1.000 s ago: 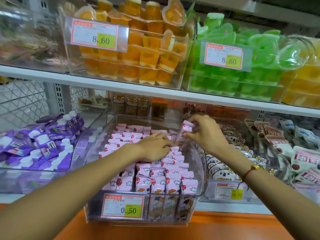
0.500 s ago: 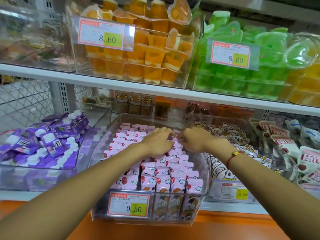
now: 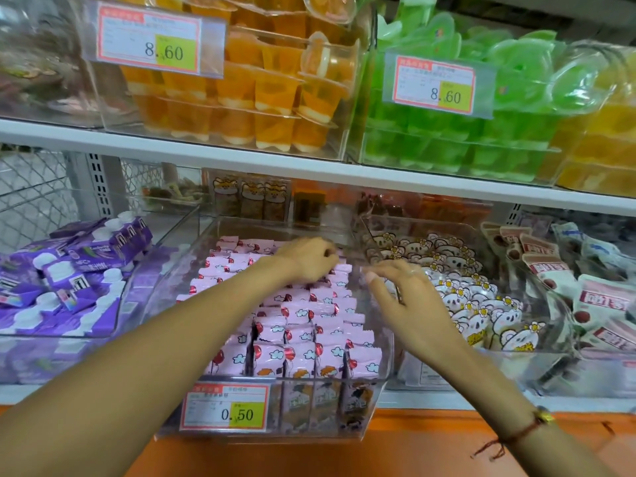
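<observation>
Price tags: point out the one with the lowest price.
The tag on the front of the pink sachets' bin reads 0.50; both upper-shelf tags read 8.60.

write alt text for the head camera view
A person's left hand rests on the back rows of pink snack packets in a clear bin; the right hand hovers by its right wall. Orange jelly cups and green jelly cups sit above.

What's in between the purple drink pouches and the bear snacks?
Pink packets in a clear bin, with the left hand and right hand over them, in the head view.
</observation>
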The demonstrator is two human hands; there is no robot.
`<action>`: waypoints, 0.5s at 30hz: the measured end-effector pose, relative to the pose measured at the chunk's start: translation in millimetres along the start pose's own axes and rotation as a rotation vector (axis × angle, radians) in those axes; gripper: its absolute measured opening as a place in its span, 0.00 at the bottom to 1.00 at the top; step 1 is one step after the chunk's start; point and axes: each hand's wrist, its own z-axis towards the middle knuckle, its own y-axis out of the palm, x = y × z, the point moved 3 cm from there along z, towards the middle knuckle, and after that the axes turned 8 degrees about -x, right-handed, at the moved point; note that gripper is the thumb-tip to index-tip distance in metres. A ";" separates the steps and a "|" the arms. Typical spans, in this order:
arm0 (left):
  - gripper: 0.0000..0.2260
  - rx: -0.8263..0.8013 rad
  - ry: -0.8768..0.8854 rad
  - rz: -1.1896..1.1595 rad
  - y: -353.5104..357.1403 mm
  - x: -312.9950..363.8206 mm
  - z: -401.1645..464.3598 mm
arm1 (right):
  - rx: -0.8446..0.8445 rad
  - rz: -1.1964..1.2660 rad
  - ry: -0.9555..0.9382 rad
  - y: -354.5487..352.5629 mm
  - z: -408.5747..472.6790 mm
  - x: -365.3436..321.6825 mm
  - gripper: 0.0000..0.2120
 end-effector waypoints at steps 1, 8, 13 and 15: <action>0.10 0.055 -0.015 -0.023 -2.2 0.1 4.0 | -0.001 -0.005 -0.031 -2.0 -1.5 0.6 0.15; 0.12 0.039 -0.140 0.010 1.8 2.6 23.3 | -0.027 0.013 -0.062 -2.8 -5.9 3.1 0.15; 0.08 0.125 -0.186 -0.046 -0.5 2.3 23.4 | -0.047 0.040 -0.036 -1.2 -5.2 4.6 0.15; 0.08 0.212 -0.186 -0.066 -2.1 2.9 21.4 | -0.036 0.059 -0.026 -1.2 -4.8 4.1 0.14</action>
